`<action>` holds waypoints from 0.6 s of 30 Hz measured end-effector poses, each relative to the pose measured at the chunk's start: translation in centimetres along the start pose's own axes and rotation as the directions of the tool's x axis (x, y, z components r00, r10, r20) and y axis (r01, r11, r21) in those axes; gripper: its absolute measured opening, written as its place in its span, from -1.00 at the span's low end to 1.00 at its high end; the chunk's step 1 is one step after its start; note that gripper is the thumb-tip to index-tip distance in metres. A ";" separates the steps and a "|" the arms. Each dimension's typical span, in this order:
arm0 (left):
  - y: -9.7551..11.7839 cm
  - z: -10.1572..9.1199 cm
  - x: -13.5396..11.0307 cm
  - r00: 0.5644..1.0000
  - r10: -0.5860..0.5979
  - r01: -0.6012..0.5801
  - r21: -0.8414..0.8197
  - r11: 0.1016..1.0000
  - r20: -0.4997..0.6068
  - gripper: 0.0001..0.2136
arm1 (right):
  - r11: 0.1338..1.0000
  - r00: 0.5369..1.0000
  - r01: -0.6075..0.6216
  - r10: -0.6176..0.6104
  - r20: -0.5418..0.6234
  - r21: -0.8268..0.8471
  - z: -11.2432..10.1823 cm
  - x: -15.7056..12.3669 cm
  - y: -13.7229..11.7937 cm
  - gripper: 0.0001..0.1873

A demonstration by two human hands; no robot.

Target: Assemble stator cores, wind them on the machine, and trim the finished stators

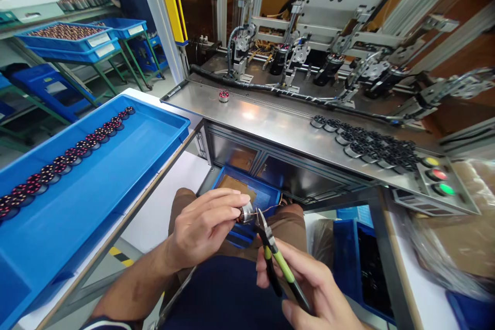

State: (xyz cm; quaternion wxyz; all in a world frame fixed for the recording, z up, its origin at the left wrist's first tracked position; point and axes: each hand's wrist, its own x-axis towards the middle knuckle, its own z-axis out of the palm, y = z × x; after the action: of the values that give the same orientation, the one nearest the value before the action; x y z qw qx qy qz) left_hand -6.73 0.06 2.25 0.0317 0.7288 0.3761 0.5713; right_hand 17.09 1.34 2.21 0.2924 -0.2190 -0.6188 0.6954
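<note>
The left hand (209, 221), at near centre, holds a small round silver metal part (246, 212), its grip closed with the fingertips drawn in around it. A thin copper-coloured wire (275, 208) trails rightward. The right hand (319, 281) has a closed grip on metal cutters with black-and-green handles (285, 266), tips slightly parted beside the wire; contact cannot be confirmed. At left, a shallow blue plastic tray (104, 180) carries a row of round black-and-red parts (73, 155). The far steel table (266, 126) bears clustered black-and-silver rings (371, 145) at right.
</note>
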 end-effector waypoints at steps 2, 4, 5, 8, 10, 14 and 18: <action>0.0 0.0 0.1 1.000 0.001 -0.001 -0.007 1.000 0.006 -0.57 | 1.000 1.000 0.014 -0.014 -0.009 -0.010 0.0 0.0 -0.2 -0.13; 0.0 0.0 0.1 1.000 -0.003 0.003 -0.018 1.000 0.006 -0.56 | 0.999 0.999 0.033 -0.034 -0.026 -0.020 0.1 -0.1 -0.2 -0.12; 0.1 0.0 0.1 1.000 -0.008 0.008 -0.024 1.000 0.008 -0.56 | 0.999 0.999 0.039 -0.040 -0.036 -0.026 0.1 0.0 -0.2 -0.12; 0.1 -0.1 0.1 1.000 -0.020 0.020 -0.042 0.999 0.012 -0.57 | 0.999 0.998 0.042 -0.043 -0.049 -0.029 0.2 0.1 -0.1 -0.14; 0.2 -0.1 0.1 1.000 -0.020 0.021 -0.049 0.999 0.014 -0.57 | 0.999 0.998 0.050 -0.051 -0.042 -0.018 0.2 0.2 -0.1 -0.13; 0.3 -0.2 0.0 0.999 -0.032 0.033 -0.054 0.998 0.019 -0.57 | 0.999 0.998 0.051 -0.051 -0.034 -0.013 0.2 0.2 0.0 -0.12; 0.2 -0.1 -0.1 0.999 -0.038 0.039 -0.072 0.997 0.016 -0.54 | 0.999 0.998 0.039 -0.040 -0.041 -0.026 0.3 0.1 0.3 -0.07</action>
State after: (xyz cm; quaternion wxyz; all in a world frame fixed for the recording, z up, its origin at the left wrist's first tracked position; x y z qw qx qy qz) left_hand -6.75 -0.19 2.36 0.0720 0.7240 0.3690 0.5784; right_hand 16.81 1.17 1.94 0.3161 -0.2246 -0.6257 0.6768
